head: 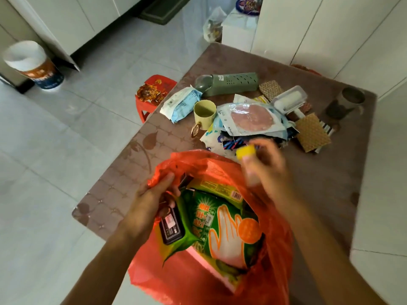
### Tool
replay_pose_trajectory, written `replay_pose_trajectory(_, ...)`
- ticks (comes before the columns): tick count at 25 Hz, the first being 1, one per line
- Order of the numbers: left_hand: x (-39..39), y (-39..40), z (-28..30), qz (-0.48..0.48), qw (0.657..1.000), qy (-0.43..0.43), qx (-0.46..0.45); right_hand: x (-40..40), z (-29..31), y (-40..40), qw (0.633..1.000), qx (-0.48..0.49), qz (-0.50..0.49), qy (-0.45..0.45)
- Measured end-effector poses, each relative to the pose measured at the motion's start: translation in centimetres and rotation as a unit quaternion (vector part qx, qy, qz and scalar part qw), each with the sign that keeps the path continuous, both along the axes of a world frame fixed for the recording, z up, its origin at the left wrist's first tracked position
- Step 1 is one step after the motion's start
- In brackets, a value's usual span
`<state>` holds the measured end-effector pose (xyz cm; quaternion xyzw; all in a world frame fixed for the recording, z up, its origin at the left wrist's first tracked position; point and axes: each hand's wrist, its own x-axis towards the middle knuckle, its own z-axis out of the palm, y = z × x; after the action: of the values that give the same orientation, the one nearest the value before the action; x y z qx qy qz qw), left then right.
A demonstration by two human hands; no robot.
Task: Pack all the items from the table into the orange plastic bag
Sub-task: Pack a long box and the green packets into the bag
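Two hands at work: left hand (152,194) pinches orange plastic bag (275,249) rim, keeping mouth open; blurred right hand (267,170) closed around yellow-capped item (246,151), frame centre, above opening.

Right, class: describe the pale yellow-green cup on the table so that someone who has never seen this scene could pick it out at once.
Start at the brown patterned table and find the long green perforated plastic case near its far edge. Just nearer than that case, beside the white and blue wrapped packet, lies the pale yellow-green cup. It alone is round and open-mouthed, with a gold ring handle.
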<state>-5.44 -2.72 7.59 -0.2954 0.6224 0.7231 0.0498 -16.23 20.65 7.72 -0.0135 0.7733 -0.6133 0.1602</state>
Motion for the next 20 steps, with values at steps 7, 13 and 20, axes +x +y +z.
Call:
replay_pose_trajectory(7,2.2,-0.9,1.5,-0.095,0.994,0.060,0.004,17.9,-8.8,0.5,0.960,0.275,0.051,0.018)
replay_pose_trajectory(13,2.9,-1.4,1.5,-0.139,0.988,0.062,0.018,19.0,-9.5,3.5,0.860,0.494,-0.129,0.011)
replay_pose_trajectory(20,1.7,-0.6,0.0,-0.165,0.983,0.070,-0.036,15.2,-1.6,3.0,0.933,0.327,-0.120,0.090)
